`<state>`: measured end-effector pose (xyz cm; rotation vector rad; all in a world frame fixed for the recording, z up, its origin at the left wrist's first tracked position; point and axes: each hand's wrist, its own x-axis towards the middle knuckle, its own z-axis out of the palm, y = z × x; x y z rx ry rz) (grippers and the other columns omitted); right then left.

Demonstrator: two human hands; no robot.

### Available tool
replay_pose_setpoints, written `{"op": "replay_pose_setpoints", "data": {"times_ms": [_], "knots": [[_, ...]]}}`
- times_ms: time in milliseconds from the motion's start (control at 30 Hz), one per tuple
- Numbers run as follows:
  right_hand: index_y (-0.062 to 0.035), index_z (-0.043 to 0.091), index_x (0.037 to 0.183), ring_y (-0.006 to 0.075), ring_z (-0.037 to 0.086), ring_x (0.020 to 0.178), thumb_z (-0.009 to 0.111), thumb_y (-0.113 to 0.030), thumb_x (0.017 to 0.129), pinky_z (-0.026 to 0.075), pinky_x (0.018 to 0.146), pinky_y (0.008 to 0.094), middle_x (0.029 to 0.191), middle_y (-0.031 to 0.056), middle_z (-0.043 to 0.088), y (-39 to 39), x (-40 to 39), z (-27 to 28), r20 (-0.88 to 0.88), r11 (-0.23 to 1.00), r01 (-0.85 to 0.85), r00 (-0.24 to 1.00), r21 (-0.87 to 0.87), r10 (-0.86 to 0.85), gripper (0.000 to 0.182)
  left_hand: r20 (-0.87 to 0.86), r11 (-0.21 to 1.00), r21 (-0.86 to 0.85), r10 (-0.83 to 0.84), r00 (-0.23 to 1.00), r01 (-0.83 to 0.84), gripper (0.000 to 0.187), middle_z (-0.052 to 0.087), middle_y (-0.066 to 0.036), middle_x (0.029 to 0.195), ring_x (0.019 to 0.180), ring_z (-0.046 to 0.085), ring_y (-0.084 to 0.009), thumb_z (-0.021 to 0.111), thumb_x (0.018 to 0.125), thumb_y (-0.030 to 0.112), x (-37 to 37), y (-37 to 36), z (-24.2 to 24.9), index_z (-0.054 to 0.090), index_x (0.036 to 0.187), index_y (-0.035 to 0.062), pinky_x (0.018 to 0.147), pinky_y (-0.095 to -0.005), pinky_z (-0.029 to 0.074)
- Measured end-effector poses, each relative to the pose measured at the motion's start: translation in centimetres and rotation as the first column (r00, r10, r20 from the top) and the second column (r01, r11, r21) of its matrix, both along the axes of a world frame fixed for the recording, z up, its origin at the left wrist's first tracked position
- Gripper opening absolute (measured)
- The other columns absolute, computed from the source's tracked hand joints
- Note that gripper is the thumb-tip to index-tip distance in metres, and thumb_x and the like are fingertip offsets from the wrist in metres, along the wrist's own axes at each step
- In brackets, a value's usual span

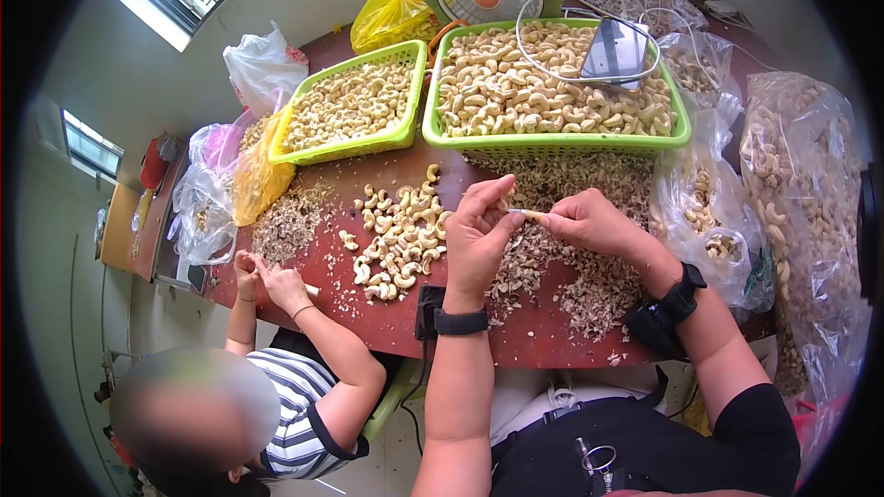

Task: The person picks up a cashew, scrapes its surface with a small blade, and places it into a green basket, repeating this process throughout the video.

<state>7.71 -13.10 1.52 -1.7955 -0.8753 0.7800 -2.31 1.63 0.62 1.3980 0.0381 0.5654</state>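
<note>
Cashews (pixel 402 235) were seemingly being peeled — a small knife (pixel 529 213) gripped by the right hand (pixel 591 222), any hold by the curled left hand (pixel 477 241) unclear — light strokes apparently needed.

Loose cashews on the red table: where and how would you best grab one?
Probably pinch one of the loose cashews across its slim, curved middle, coming from above: they lie low on the red table, with nothing covering them.
</note>
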Motion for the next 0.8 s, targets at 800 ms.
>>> {"op": "replay_pose_setpoints", "data": {"times_ms": [800], "knots": [[-0.0012, 0.053, 0.059, 0.0025, 0.034, 0.045, 0.054, -0.027, 0.082, 0.028, 0.039, 0.0213, 0.048, -0.0048, 0.041, 0.0, -0.3, 0.6, 0.017, 0.997, 0.047, 0.999, -0.058, -0.046, 0.035, -0.165, 0.998, 0.055, 0.05, 0.985, -0.042, 0.034, 0.049, 0.001, 0.087, 0.069, 0.046, -0.0032, 0.06, 0.069, -0.008, 0.0, 0.1, -0.5, 0.056, 0.102, -0.0032, 0.062, -0.0148, 0.04]]}}
